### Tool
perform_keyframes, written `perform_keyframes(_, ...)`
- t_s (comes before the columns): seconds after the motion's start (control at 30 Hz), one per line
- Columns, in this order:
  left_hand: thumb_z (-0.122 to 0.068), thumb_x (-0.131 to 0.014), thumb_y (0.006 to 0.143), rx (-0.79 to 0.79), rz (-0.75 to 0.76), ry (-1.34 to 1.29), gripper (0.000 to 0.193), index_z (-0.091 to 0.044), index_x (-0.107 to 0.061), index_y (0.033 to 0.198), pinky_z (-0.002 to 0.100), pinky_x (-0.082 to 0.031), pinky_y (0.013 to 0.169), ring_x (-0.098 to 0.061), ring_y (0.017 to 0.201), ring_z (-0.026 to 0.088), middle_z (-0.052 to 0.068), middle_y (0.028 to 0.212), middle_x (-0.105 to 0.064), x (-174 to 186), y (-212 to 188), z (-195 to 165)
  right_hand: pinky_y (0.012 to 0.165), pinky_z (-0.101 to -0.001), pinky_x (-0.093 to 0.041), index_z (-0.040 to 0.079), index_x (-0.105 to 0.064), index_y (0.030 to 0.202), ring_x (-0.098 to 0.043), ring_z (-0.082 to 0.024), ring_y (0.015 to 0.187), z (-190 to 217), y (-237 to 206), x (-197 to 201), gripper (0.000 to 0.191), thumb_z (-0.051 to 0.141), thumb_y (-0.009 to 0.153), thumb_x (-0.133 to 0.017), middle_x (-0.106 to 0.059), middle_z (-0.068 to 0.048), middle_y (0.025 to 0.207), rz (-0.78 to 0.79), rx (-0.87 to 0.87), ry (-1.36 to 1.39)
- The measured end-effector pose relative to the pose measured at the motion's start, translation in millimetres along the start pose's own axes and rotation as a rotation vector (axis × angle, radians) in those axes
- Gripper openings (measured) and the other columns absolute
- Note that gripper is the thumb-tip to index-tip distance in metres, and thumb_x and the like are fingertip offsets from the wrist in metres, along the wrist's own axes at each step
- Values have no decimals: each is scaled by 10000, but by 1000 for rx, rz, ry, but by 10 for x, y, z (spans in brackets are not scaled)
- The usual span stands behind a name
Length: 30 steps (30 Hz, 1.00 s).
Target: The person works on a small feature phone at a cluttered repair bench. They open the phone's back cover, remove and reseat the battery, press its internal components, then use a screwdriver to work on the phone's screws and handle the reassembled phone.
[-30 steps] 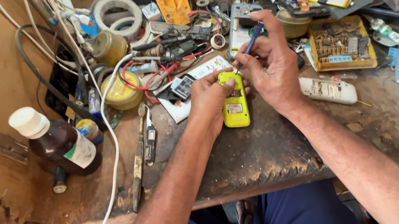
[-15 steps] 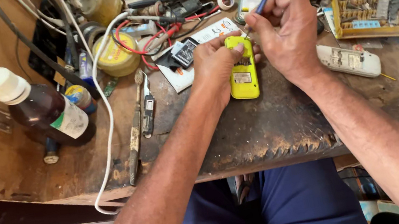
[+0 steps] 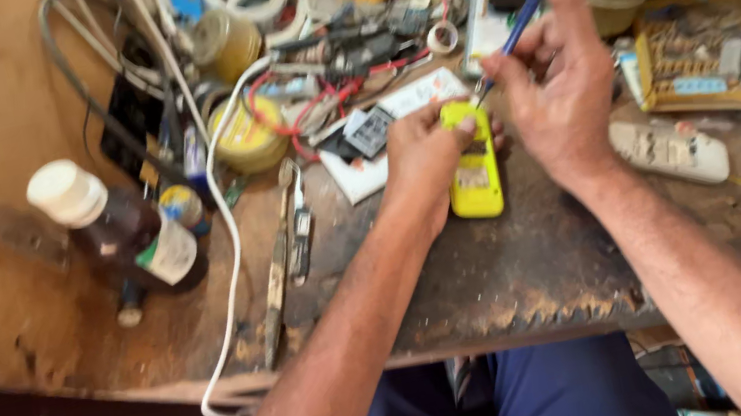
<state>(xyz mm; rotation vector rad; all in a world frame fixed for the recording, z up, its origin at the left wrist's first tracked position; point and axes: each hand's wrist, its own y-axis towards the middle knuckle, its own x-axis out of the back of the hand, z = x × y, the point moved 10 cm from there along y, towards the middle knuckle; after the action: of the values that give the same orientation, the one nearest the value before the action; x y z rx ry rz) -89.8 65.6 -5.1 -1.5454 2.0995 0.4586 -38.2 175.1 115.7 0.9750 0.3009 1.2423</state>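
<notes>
Hands are seen from above at a cluttered wooden workbench (image 3: 522,262). A small yellow device (image 3: 473,169) — flat, oblong, with a pale window in its face — lies on the dark worn top near the middle, and its upper end is gripped by the left hand (image 3: 427,155), whose fingers are closed over its edge. A blue-handled screwdriver (image 3: 511,39) is pinched in the closed fingers of the right hand (image 3: 562,83), held aslant, and its tip is set at the top of the yellow device, just beside the left thumb. To the left, a brown glass bottle (image 3: 127,236) with a white cap is stood by the wall, and a white cable (image 3: 228,233) is trailed past it over the bench edge. Tweezers (image 3: 299,236) are laid beside a long thin tool. To the right, a white remote control (image 3: 670,150) is laid near a yellow tray of small parts (image 3: 705,58) — both well apart from the device
</notes>
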Motion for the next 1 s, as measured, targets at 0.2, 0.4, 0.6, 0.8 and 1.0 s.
perform_keyframes(0.2, 75, -561, 929, -1, -14, 22, 334, 78, -572, 1263, 371, -639, 695, -748, 772, 265, 196, 924, -734, -33, -14, -51, 928, -270, -619, 88, -278, 1576, -720, -114, 993, 85, 25, 8, 663, -126, 1035, -596, -691, -25, 1020, 30, -20, 202)
perform_keyframes(0.4, 69, -545, 939, 15, -24, 12, 309, 82, -581, 1246, 376, -639, 696, -743, 765, 261, 201, 931, -733, -48, -73, -99, 736, -258, -577, 168, -457, 1564, -661, -125, 816, 15, 53, 72, 664, -46, 1020, -772, -640, -70, 879, -64, -85, -45)
perform_keyframes(0.6, 66, -540, 942, 28, -28, 17, 304, 66, -572, 1244, 381, -641, 703, -745, 766, 261, 203, 935, -735, -57, -58, -124, 918, -247, -602, 119, -344, 1547, -704, -73, 979, 44, 27, 45, 632, -84, 1044, -668, -707, -12, 1048, 4, -53, 274)
perform_keyframes(0.8, 80, -532, 928, 6, -16, 5, 284, 57, -580, 1206, 379, -632, 694, -738, 760, 263, 192, 914, -730, -38, -47, -89, 770, -246, -544, 97, -516, 1543, -616, -94, 823, 65, 94, 121, 603, -96, 1029, -763, -635, -64, 912, -98, -31, 56)
perform_keyframes(1.0, 72, -539, 937, -50, 11, 27, 286, 61, -581, 1219, 355, -625, 683, -733, 757, 245, 171, 914, -724, -61, -19, -96, 886, -213, -587, 69, -407, 1506, -693, -46, 942, 43, 90, 97, 598, -84, 981, -650, -698, 17, 994, -41, -100, 272)
